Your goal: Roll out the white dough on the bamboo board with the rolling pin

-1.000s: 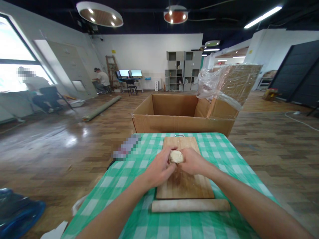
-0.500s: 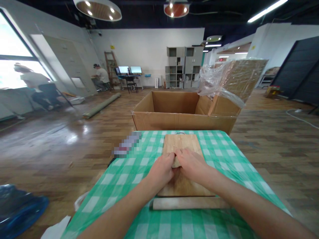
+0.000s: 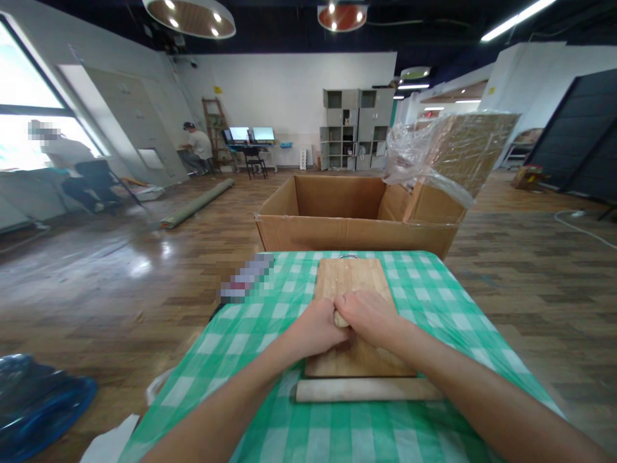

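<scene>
A person's left hand (image 3: 322, 326) and right hand (image 3: 369, 314) closed around a pale, rounded lump of dough (image 3: 340, 319) above the middle of a light-brown rectangular wooden board (image 3: 354, 276), both sets of fingers gripping it so fully that only a small patch showed. Whether the lump touched the board could not be told. The step in hand appeared to be squeezing and kneading; the next move seemed to call for an even press from both hands, with the dough centred over the wood. A pale, plain wooden rolling pin (image 3: 357, 390) lay untouched by either hand just beyond the board's near edge, on a table (image 3: 308, 427) covered in green-and-white checked cloth. Beyond the table's far edge stood a large, open-topped brown cardboard box (image 3: 357, 235), its floor hidden. Clear plastic wrap (image 3: 409, 154) draped the upright cardboard at its right end. Farther back, a grey cabinet (image 3: 351, 132) held small items in open compartments, too small to identify.
</scene>
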Motion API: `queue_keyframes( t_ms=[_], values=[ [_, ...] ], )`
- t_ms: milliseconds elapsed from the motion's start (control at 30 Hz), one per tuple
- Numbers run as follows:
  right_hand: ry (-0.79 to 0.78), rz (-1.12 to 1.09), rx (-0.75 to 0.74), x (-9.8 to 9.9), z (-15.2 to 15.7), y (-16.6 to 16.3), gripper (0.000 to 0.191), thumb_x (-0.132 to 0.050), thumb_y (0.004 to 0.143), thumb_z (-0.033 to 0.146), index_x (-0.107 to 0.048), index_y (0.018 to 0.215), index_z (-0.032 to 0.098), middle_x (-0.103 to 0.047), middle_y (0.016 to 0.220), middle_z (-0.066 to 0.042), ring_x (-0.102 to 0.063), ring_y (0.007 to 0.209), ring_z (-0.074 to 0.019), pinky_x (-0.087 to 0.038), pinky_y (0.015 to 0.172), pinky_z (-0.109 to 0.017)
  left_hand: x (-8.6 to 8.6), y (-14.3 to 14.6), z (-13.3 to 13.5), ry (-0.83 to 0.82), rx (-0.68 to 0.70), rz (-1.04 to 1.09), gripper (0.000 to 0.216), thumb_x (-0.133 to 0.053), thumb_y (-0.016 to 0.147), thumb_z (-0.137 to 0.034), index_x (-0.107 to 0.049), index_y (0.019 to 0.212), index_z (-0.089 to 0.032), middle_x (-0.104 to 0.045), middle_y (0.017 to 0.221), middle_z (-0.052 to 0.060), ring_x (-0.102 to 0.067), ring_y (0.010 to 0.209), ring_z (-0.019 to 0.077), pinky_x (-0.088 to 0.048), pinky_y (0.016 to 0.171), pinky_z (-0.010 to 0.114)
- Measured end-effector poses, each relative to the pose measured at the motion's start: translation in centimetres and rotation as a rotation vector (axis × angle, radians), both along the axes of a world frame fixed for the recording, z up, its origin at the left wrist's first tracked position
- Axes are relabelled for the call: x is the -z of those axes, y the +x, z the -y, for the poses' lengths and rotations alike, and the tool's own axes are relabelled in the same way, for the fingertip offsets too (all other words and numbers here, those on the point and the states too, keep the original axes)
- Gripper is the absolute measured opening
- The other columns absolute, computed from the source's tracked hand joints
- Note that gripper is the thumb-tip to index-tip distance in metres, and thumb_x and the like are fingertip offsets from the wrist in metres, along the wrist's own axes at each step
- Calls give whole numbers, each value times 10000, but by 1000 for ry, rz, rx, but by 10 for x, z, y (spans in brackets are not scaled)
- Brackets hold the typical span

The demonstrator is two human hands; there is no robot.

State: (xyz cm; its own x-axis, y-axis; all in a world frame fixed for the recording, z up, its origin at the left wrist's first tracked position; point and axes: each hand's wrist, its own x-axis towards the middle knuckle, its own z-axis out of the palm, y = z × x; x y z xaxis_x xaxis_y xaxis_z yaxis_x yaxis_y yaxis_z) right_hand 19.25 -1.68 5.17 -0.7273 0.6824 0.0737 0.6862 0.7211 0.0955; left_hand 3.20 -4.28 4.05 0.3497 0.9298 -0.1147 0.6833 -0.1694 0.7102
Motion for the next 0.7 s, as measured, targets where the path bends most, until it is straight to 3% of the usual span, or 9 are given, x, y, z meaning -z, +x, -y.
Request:
queue_keyframes(
  t_ms=[67,133,267,467,700],
  values=[
    [-10,-10,-16,-2,-2,2,182,-538,948,122,-701,1026,134,-754,973,-139,-723,883,-295,-509,683,-338,-3,-2,0,-247,4,86,178,-621,753,-311,-576,626,-194,-562,495,-5,-533,406,152,-364,377,237],
    [-19,-8,-21,-4,-4,3,156,-570,943,167,-710,1010,145,-757,959,-129,-727,862,-297,-501,661,-336,-6,-3,1,-370,31,178,197,-634,752,-331,-560,627,-197,-523,466,-24,-447,357,119,-316,335,224],
    [9,30,-20,-3,-4,2,155,-570,941,160,-705,1014,140,-752,956,-130,-717,846,-289,-498,664,-343,-6,-3,3,-380,42,212,195,-650,750,-324,-560,639,-192,-542,462,-21,-490,363,118,-350,330,202],
    [233,-4,-122,-3,5,-3,184,-515,962,80,-654,1078,117,-714,1048,-152,-667,945,-282,-496,755,-375,9,2,-2,-332,-65,241,211,-632,731,-281,-513,580,-196,-542,444,-17,-496,347,112,-337,315,190],
    [174,-2,-149,-1,5,-1,139,-553,962,106,-674,1025,132,-720,940,-133,-678,857,-262,-463,655,-334,9,5,1,-563,-44,438,120,-684,655,-221,-583,618,-167,-534,434,-31,-479,354,95,-377,343,182]
  ],
)
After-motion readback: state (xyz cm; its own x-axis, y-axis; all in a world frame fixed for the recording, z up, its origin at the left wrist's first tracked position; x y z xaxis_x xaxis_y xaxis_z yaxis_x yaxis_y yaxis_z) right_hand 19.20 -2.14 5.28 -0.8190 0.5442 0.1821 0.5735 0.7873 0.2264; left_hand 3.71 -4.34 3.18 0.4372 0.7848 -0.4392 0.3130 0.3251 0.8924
